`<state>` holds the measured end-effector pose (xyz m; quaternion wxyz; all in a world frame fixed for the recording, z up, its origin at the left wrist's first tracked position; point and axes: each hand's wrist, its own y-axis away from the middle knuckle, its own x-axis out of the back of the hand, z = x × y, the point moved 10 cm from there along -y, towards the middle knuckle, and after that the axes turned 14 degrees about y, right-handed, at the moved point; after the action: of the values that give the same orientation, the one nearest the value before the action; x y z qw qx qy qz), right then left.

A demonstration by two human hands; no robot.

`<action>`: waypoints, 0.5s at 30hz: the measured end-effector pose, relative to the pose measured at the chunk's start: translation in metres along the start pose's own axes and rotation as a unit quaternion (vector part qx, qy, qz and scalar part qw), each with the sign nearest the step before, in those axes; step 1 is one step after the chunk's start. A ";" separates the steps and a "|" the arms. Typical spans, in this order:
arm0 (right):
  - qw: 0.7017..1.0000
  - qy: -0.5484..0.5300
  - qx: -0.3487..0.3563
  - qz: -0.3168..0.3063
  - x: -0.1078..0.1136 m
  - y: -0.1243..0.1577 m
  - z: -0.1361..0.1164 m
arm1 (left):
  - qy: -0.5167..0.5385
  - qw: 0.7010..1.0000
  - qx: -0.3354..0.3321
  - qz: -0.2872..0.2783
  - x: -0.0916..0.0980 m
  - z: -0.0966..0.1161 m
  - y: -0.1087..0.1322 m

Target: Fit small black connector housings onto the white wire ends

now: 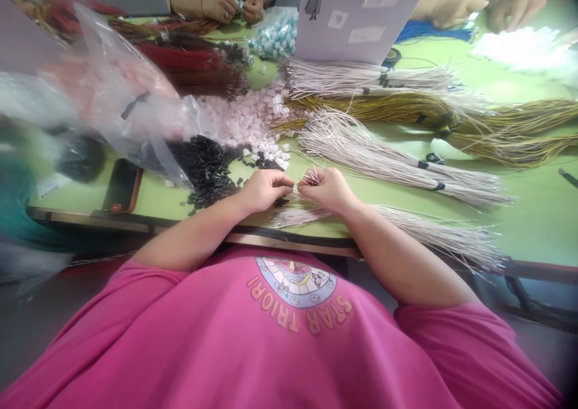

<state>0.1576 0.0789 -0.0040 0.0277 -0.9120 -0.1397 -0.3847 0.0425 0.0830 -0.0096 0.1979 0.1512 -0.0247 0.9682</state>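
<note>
My left hand [264,189] and my right hand [329,189] meet just above the near edge of the green table [533,216]. My right hand is closed around a small bunch of thin pale wires [310,176] whose ends stick up. My left hand pinches toward those wire ends; what sits between its fingertips is too small to name. A loose bundle of the same pale wires [428,228] lies under and to the right of my right hand. A pile of small pink-white connectors [253,120] and a pile of black connectors [205,168] lie just beyond my left hand.
Tied bundles of pale wires [397,162], gold wires [406,111] and dark red wires [194,65] cover the table. A clear plastic bag [121,96] sits at left, a phone [121,186] near the edge. Other people's hands [237,5] work across the table beside a grey card [356,17].
</note>
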 end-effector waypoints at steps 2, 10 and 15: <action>1.000 -0.004 -0.007 -0.006 -0.003 -0.001 0.003 | -0.016 1.000 -0.018 0.001 -0.001 0.002 -0.001; 0.999 -0.007 -0.003 -0.050 -0.002 -0.004 0.003 | -0.155 0.984 -0.073 -0.039 0.001 0.022 0.007; 0.993 -0.049 -0.043 -0.103 -0.002 -0.007 0.018 | -0.281 0.959 -0.032 0.001 0.061 0.011 -0.003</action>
<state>0.1668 0.0878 -0.0191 -0.0584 -0.9107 -0.2176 -0.3461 -0.0062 0.1078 0.0187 0.1864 0.4103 -0.1109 0.8858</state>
